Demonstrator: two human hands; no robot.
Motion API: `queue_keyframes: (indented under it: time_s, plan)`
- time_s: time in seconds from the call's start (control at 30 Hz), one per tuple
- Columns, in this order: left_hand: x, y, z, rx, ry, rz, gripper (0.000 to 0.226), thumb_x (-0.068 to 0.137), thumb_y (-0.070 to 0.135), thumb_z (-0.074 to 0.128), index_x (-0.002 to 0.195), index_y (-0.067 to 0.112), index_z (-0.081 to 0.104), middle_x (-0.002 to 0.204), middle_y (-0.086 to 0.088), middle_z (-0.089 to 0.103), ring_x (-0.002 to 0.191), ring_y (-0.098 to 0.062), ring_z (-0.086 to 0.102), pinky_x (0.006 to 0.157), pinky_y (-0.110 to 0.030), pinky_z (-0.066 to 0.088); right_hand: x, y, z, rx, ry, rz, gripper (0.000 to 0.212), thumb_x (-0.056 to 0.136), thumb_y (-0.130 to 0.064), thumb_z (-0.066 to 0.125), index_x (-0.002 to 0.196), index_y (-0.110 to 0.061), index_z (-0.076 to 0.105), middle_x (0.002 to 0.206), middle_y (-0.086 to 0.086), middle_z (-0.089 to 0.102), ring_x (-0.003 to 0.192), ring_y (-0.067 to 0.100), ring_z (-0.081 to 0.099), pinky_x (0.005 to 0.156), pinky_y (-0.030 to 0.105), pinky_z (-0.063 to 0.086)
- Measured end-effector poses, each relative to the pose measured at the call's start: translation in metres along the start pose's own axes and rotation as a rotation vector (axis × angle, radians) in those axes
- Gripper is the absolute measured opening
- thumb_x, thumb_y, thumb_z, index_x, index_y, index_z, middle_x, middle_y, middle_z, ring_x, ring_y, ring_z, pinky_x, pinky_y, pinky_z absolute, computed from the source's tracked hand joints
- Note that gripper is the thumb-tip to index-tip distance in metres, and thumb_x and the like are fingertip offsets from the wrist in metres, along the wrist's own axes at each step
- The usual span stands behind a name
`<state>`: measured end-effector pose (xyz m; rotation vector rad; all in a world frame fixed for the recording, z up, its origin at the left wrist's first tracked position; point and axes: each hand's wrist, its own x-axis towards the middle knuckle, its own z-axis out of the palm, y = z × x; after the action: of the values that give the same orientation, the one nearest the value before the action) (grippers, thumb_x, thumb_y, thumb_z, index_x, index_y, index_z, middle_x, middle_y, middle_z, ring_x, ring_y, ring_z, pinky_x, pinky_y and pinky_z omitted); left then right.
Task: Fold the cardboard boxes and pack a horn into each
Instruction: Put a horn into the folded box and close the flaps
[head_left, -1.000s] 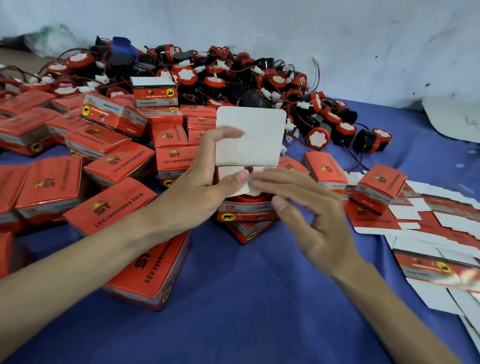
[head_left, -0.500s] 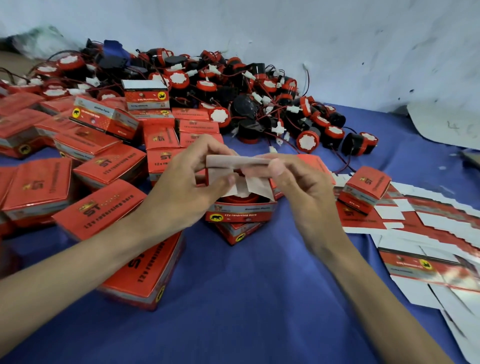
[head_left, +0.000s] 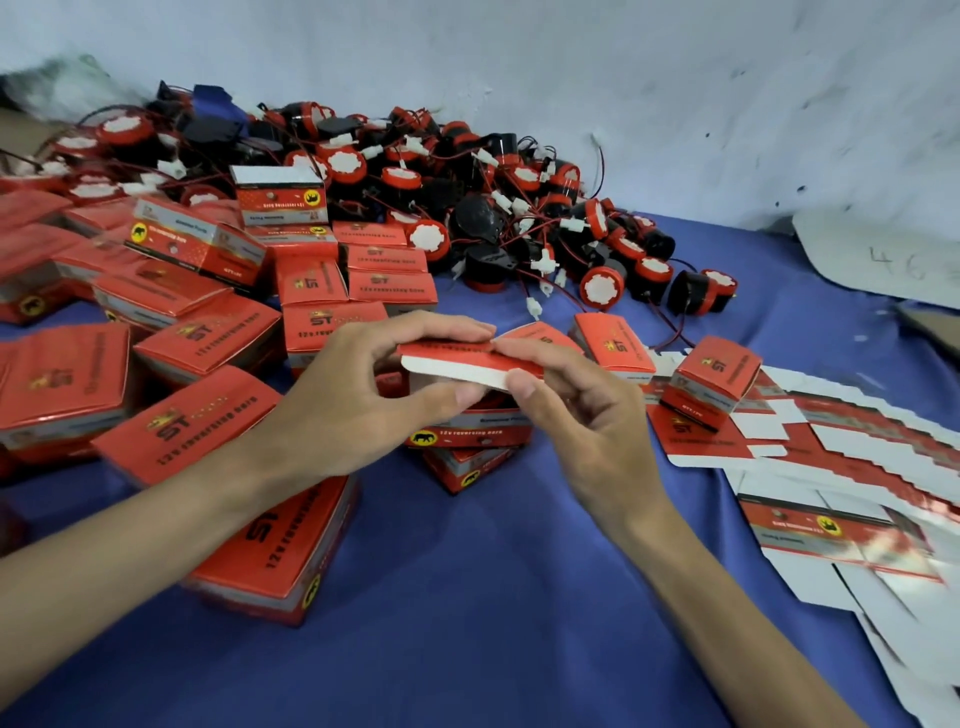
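From the head view, we see both hands meeting over one open box (head_left: 470, 431) in the middle of the blue-covered worktop (head_left: 467, 597), where it sits on top of another closed box (head_left: 462, 470). The left hand (head_left: 363, 384) pinches the lid flap (head_left: 467, 364) at its left end, fingers (head_left: 431, 327) curled over the red printed face and the thumb underneath. The right hand (head_left: 587, 415) clamps the right end the same way, a finger lying along the top and the thumb against the white edge.

We judge this two-ended grip is there to keep the flap square as it comes down, so its tuck edge meets the slot evenly. The box opening faces up. The flap lies nearly flat above it, with its long axis running left to right and dipping a little to the right, red side up and white underside toward us. What lies inside is mostly hidden, so we cannot tell whether a horn is seated.

Loose horns (head_left: 519, 218) are heaped behind, closed boxes (head_left: 197, 343) are piled to the left, and flat blanks (head_left: 831, 447) are fanned to the right, each within reach of the nearer hand.
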<state>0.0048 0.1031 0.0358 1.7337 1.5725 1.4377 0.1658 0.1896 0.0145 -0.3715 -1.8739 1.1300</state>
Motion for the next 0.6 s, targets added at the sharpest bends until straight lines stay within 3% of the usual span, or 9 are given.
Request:
queue_keyframes:
  time_s: [0.07, 0.17, 0.3, 0.37, 0.47, 0.6]
  plan:
    - [-0.001, 0.0, -0.002, -0.019, -0.015, -0.003, 0.048, 0.076, 0.042, 0.069, 0.118, 0.02, 0.065, 0.114, 0.008, 0.068, 0.107, -0.004, 0.063, 0.088, -0.021, 0.051, 0.0, 0.002, -0.001, -0.031, -0.022, -0.03, 0.02, 0.089, -0.013, 0.058, 0.108, -0.01, 0.063, 0.053, -0.023, 0.052, 0.056, -0.006, 0.051, 0.064, 0.005, 0.038]
    - [-0.002, -0.001, -0.002, -0.025, -0.009, -0.009, 0.051, 0.074, 0.046, 0.072, 0.118, 0.022, 0.065, 0.115, 0.01, 0.068, 0.107, -0.001, 0.062, 0.087, -0.02, 0.051, -0.002, 0.003, 0.001, -0.083, -0.012, -0.084, 0.021, 0.089, -0.008, 0.059, 0.109, -0.009, 0.062, 0.057, -0.032, 0.055, 0.066, -0.012, 0.058, 0.069, 0.002, 0.041]
    - [-0.001, -0.001, 0.0, 0.026, 0.007, -0.006, 0.043, 0.076, 0.038, 0.07, 0.117, 0.027, 0.066, 0.112, 0.017, 0.067, 0.104, 0.005, 0.061, 0.082, -0.013, 0.051, -0.002, 0.001, 0.003, -0.068, 0.058, -0.065, 0.018, 0.084, -0.022, 0.061, 0.101, -0.024, 0.065, 0.082, -0.022, 0.069, 0.086, -0.009, 0.064, 0.074, 0.005, 0.045]
    - [0.0, -0.001, -0.001, 0.057, 0.009, 0.015, 0.042, 0.076, 0.038, 0.066, 0.116, 0.027, 0.066, 0.114, 0.021, 0.064, 0.106, 0.012, 0.058, 0.082, -0.006, 0.045, -0.002, 0.002, 0.004, -0.085, 0.078, -0.073, 0.018, 0.084, -0.025, 0.06, 0.101, -0.026, 0.065, 0.088, -0.026, 0.069, 0.091, -0.01, 0.063, 0.075, 0.004, 0.045]
    - [0.002, -0.002, -0.008, 0.172, -0.033, 0.069, 0.043, 0.081, 0.04, 0.066, 0.121, 0.027, 0.064, 0.121, 0.02, 0.061, 0.113, 0.015, 0.052, 0.09, -0.004, 0.04, -0.001, 0.004, 0.005, -0.108, 0.088, -0.089, 0.019, 0.084, -0.028, 0.059, 0.101, -0.026, 0.065, 0.092, -0.031, 0.067, 0.093, -0.011, 0.062, 0.076, 0.004, 0.045]
    - [0.004, -0.006, -0.013, 0.261, -0.121, 0.143, 0.043, 0.087, 0.035, 0.058, 0.129, 0.026, 0.054, 0.13, 0.017, 0.055, 0.123, 0.012, 0.046, 0.099, -0.007, 0.036, -0.001, 0.006, 0.004, -0.12, 0.088, -0.077, 0.023, 0.084, -0.029, 0.06, 0.105, -0.023, 0.066, 0.101, -0.019, 0.067, 0.095, -0.008, 0.063, 0.079, 0.007, 0.045]
